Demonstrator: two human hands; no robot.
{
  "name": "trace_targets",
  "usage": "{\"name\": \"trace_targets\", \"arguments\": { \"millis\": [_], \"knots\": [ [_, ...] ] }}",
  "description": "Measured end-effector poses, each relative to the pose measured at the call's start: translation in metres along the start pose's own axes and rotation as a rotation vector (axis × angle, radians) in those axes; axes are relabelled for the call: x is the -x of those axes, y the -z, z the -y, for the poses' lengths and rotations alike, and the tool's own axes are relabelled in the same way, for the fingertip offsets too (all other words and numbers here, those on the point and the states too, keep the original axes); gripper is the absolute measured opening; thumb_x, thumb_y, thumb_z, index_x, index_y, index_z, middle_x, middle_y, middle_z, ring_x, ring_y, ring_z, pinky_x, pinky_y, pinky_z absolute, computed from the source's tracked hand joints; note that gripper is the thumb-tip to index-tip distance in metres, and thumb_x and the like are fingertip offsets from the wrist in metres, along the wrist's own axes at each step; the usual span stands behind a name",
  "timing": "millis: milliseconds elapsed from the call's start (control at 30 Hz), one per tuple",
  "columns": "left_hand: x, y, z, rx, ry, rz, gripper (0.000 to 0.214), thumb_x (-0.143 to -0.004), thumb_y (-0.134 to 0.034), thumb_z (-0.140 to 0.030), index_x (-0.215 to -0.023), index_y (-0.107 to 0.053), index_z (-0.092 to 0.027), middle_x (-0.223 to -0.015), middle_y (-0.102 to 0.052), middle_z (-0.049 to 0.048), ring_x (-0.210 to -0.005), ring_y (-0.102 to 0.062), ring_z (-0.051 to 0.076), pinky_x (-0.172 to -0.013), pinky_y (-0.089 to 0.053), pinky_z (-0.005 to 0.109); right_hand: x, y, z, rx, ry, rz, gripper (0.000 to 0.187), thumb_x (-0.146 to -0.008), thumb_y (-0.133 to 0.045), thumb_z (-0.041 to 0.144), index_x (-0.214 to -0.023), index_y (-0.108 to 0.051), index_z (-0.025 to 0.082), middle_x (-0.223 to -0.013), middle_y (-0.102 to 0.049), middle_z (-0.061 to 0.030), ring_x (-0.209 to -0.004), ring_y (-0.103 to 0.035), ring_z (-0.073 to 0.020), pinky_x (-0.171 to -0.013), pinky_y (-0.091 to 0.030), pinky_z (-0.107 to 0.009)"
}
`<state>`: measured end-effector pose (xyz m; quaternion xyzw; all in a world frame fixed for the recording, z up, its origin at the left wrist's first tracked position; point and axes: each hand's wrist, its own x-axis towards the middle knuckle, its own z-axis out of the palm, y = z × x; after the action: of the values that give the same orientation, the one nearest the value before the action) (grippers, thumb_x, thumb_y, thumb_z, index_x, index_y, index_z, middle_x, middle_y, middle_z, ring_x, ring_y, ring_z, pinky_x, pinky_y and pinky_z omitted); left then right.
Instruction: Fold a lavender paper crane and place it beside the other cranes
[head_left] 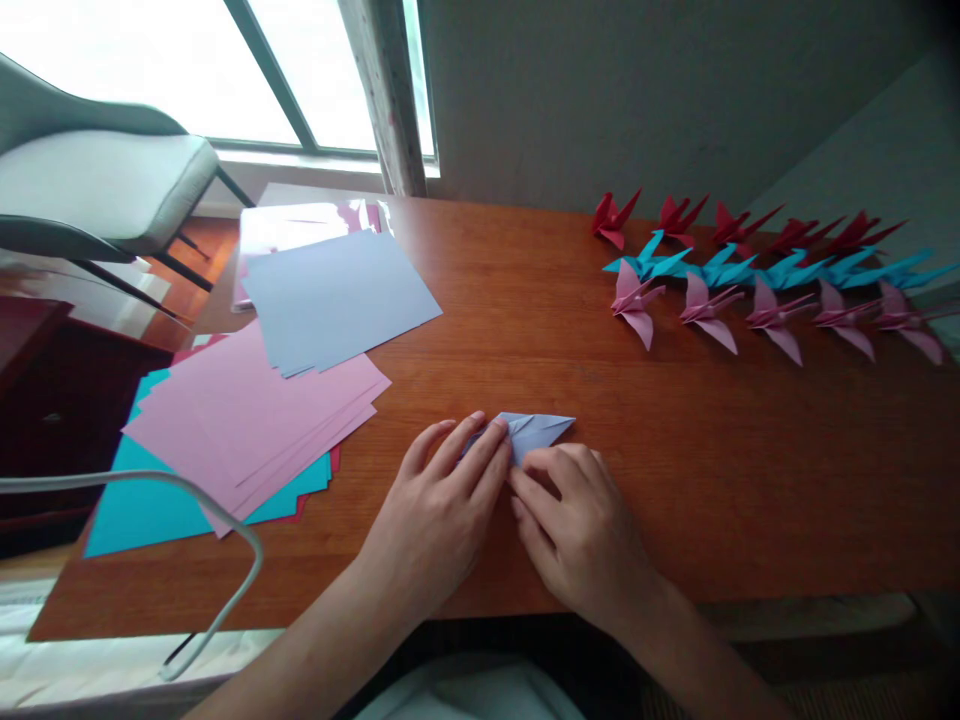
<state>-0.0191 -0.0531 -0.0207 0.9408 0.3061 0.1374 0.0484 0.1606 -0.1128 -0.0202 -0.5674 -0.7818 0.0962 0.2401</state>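
A small piece of folded pale blue-grey paper [536, 430] lies on the table, its pointed end to the right. Across its left part rest the outstretched fingers of my left hand [454, 485], pressing it down. My right hand [577, 510] has curled fingers pinching at the paper's lower edge, close to the left fingertips. Both hands hide part of the folded shape. Further left are loose pale blue-grey sheets [341, 295], overlapping a fan of pink sheets [259, 410] on turquoise sheets [157, 510]. Red sheet edges show beneath.
Rows of folded paper cranes stand at the back right: red [615, 218], turquoise [652, 260] and pink [636, 305]. A shiny plastic packet [300, 225] lies behind the sheets. A white cable [225, 515] arches over the left front. A chair [112, 180] stands beyond the wooden table [480, 330].
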Motion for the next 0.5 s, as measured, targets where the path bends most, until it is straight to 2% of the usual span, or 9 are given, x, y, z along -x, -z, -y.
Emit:
{"name": "trace_targets", "arguments": {
  "millis": [133,333,500],
  "knots": [
    [-0.005,0.001,0.006,-0.004,-0.040,0.025,0.040,-0.105,-0.033,-0.021,-0.131,-0.063,-0.014,-0.146,-0.058,0.0042,-0.136,-0.051,0.028,-0.113,-0.034,0.048,-0.003,0.007,-0.022,-0.016,0.115,-0.016,0.026,-0.094,-0.057,0.011,-0.117,-0.067,0.013,-0.114,-0.067,-0.0121,-0.107,-0.056,-0.0259,-0.092,-0.045,-0.042],
    [-0.011,0.006,0.011,0.020,-0.077,0.053,0.038,-0.103,-0.038,-0.020,-0.131,-0.062,-0.013,-0.146,-0.059,0.0048,-0.137,-0.050,0.029,-0.114,-0.033,0.049,-0.010,0.011,-0.039,-0.008,0.155,-0.015,0.015,-0.095,-0.059,0.012,-0.102,-0.071,0.015,-0.104,-0.071,-0.0094,-0.094,-0.060,-0.0223,-0.083,-0.049,-0.038],
    [-0.010,0.004,0.013,0.075,-0.089,-0.031,0.031,-0.101,-0.044,-0.015,-0.122,-0.067,-0.014,-0.138,-0.065,0.0050,-0.133,-0.054,0.028,-0.113,-0.036,0.048,-0.013,0.010,-0.043,-0.043,0.182,0.007,0.013,-0.096,-0.059,0.013,-0.097,-0.072,0.014,-0.097,-0.071,-0.0080,-0.089,-0.060,-0.0204,-0.080,-0.049,-0.036]
  ]
}}
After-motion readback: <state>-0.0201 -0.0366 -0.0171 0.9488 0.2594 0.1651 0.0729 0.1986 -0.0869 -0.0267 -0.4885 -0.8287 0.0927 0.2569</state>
